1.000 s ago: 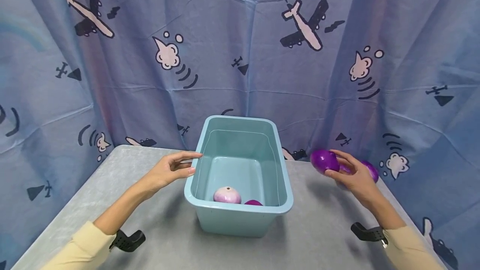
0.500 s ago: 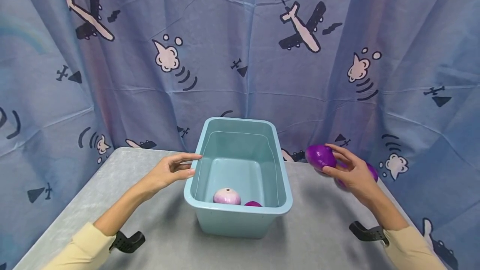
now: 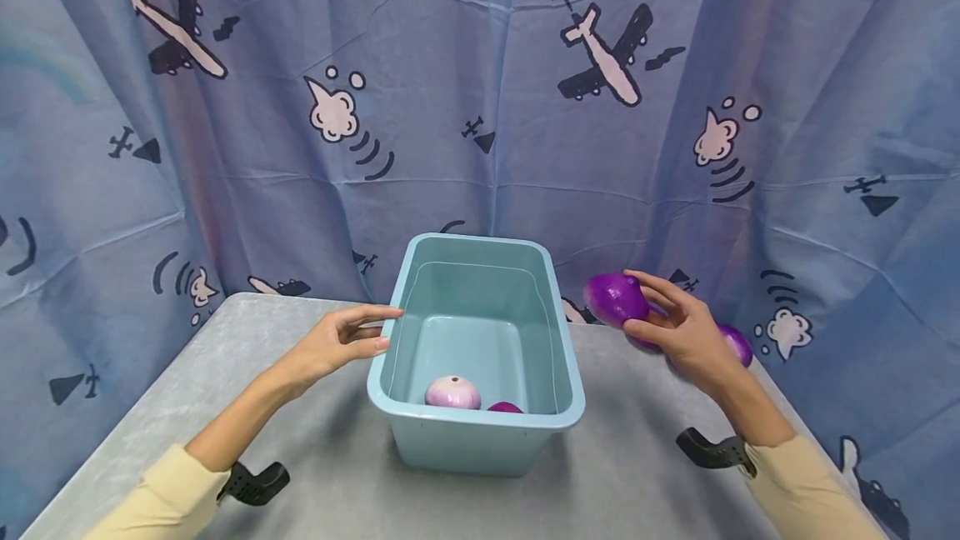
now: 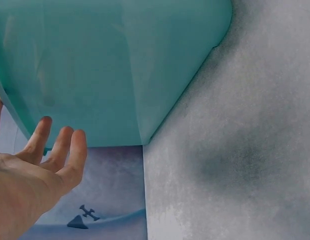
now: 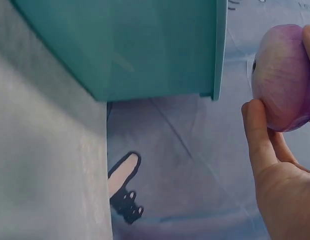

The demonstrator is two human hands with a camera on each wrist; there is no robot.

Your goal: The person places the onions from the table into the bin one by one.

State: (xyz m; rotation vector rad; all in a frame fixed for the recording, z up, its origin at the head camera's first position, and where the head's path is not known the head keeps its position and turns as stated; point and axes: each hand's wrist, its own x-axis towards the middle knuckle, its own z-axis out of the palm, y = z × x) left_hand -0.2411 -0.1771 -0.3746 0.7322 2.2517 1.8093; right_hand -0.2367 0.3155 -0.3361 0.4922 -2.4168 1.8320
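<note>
In the head view a light-blue plastic tub [image 3: 480,432] stands mid-table. Inside it lie a pale pink onion [image 3: 453,392] and a smaller purple piece [image 3: 505,407], mostly hidden by the front rim. My left hand [image 3: 330,352] is at the tub's left rim, fingers relaxed and slightly bent; firm contact cannot be told. To the tub's right, my right hand [image 3: 686,336] holds a shiny purple onion [image 3: 617,300] above the table between thumb and fingers. The right wrist view shows this onion's paler side [image 5: 282,75]. Another purple onion [image 3: 735,344] shows behind the right hand, partly hidden.
The grey table [image 3: 315,457] carries the tub. A blue curtain [image 3: 480,107] printed with airplanes hangs close behind the table and at both sides. Each wrist wears a black band-mounted device [image 3: 255,483].
My right hand has carried the purple onion left and slightly up, towards the tub, uncovering more of the onion behind it. The left hand and the tub stay where they were.
</note>
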